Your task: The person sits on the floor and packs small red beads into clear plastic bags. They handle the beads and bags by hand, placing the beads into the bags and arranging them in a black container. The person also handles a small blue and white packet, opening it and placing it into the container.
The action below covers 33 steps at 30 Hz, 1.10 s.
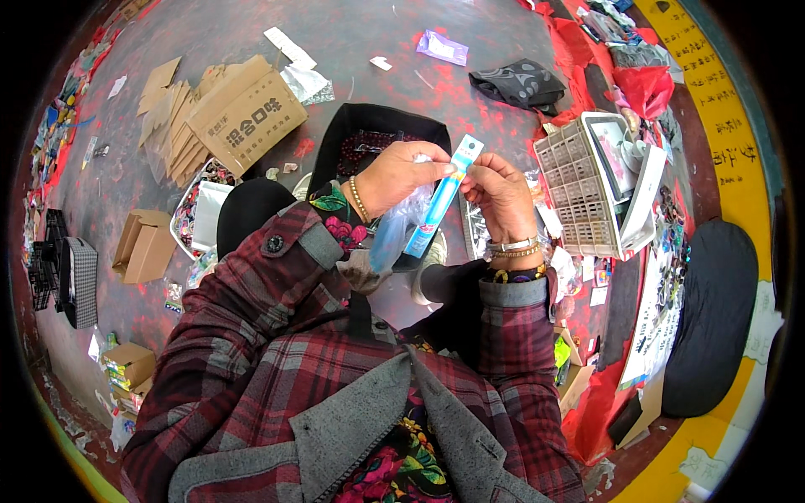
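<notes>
A long narrow blue package with a white hanging tab at its top slants in front of my body. My left hand pinches its upper part between thumb and fingertips. From the other side my right hand pinches the same upper part, thumb and index finger close to the tab. A crumpled clear plastic bag hangs under my left hand, beside the package. Below the hands stands a black open box with dark red beads in it, partly hidden by my left hand.
A white plastic basket with framed items stands to the right. Flattened cardboard leans at the far left, above an open carton. A dark bag and a purple packet lie on the floor ahead. A black cushion sits far right.
</notes>
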{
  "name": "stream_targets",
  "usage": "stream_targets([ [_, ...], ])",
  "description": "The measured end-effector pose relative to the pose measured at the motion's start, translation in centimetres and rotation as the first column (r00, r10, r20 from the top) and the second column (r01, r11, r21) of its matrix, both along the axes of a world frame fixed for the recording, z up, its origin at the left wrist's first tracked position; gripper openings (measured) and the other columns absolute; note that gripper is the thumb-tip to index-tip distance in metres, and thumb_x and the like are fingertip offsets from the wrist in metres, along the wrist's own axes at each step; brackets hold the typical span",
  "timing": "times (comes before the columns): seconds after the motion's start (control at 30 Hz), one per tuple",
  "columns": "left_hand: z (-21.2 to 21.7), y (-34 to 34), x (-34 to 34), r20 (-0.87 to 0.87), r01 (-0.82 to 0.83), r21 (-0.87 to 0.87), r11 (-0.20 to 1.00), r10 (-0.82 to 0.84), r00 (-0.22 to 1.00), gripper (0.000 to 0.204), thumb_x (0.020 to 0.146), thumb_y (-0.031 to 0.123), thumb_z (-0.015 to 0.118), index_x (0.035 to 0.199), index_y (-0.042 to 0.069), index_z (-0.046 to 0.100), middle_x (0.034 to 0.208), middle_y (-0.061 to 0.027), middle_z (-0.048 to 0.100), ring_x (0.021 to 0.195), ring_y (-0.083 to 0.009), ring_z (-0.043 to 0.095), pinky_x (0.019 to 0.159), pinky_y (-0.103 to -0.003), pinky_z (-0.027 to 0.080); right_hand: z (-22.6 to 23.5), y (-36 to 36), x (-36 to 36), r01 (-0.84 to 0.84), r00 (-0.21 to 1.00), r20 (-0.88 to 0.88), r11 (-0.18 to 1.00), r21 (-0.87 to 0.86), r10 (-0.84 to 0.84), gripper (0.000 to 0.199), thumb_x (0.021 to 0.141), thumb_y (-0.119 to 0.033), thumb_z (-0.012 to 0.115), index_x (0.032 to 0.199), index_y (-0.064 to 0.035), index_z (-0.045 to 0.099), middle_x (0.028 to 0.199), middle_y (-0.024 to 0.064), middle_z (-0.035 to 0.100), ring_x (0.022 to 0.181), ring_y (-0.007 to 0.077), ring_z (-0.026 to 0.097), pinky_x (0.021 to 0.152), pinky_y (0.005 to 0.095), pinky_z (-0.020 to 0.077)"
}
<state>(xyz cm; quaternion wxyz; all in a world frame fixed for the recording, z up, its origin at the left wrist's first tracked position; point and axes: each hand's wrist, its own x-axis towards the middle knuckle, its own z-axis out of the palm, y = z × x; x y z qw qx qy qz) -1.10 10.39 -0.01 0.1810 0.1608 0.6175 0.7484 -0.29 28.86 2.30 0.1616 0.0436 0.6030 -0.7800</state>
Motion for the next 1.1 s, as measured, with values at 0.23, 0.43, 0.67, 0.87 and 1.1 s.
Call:
stream_targets([
  [0.23, -0.3, -0.4, -0.2, -0.134, 0.101, -0.186, 0.977, -0.127, 0.983, 0.02, 0.085, 0.016, 0.058, 0.093, -0.001, 0.063, 0.083, -0.0021, 0.062, 0.075, -0.0061, 0.055, 0.067, -0.022, 0.045, 1.5, 0.1, 0.6, -0.046, 0.974, -0.202, 0.962, 0.27, 0.103, 0.018, 0.078, -0.006, 0.061, 0.095, -0.0025, 0.061, 0.072, -0.0026, 0.057, 0.062, 0.0033, 0.05, 0.055, 0.0171, 0.0386],
  [0.43, -1.0, -0.5, -0.2, -0.177, 0.183, -0.215, 0.959, -0.222, 0.959, 0.022, 0.085, 0.016, 0.058, 0.095, -0.002, 0.063, 0.084, -0.0037, 0.064, 0.078, -0.0069, 0.056, 0.069, -0.022, 0.046, 0.7, 1.1, 0.7, -0.105, 0.948, -0.206, 0.85, 0.516, 0.243, 0.006, 0.079, -0.007, 0.061, 0.083, -0.003, 0.064, 0.068, -0.0038, 0.057, 0.056, 0.0022, 0.047, 0.05, 0.017, 0.0377],
  [0.67, -0.4, -0.6, -0.2, -0.095, 0.211, -0.14, 0.967, -0.225, 0.97, 0.024, 0.086, 0.02, 0.056, 0.095, -0.002, 0.062, 0.082, -0.0059, 0.064, 0.077, -0.0081, 0.057, 0.067, -0.023, 0.045, 1.2, 1.0, 1.0, -0.093, 0.92, -0.284, 0.856, 0.509, 0.27, 0.006, 0.08, -0.005, 0.059, 0.085, -0.0036, 0.061, 0.066, -0.0025, 0.056, 0.059, 0.005, 0.05, 0.052, 0.0206, 0.0401],
  [0.87, -0.6, -0.3, -0.2, -0.471, 0.018, -0.354, 0.935, -0.195, 0.861, 0.024, 0.084, 0.022, 0.053, 0.085, -0.001, 0.061, 0.072, -0.0173, 0.058, 0.067, -0.0309, 0.057, 0.061, -0.034, 0.045, 0.4, -0.2, 1.4, 0.175, 0.758, -0.529, 0.664, 0.727, 0.38, 0.004, 0.077, -0.01, 0.058, 0.08, -0.0077, 0.059, 0.07, 0.0144, 0.059, 0.063, 0.031, 0.059, 0.055, 0.0353, 0.0456],
  [1.1, -1.3, -0.1, 0.7, -0.646, -0.094, -0.592, 0.8, -0.401, 0.65, 0.021, 0.079, 0.02, 0.052, 0.076, 0.001, 0.059, 0.075, -0.0181, 0.057, 0.073, -0.0366, 0.056, 0.063, -0.043, 0.045, 1.3, -0.9, 3.0, 0.288, 0.618, -0.224, 0.048, 0.956, 0.753, 0.009, 0.074, -0.009, 0.05, 0.078, -0.0091, 0.058, 0.068, 0.0132, 0.061, 0.063, 0.0305, 0.061, 0.052, 0.04, 0.0465],
])
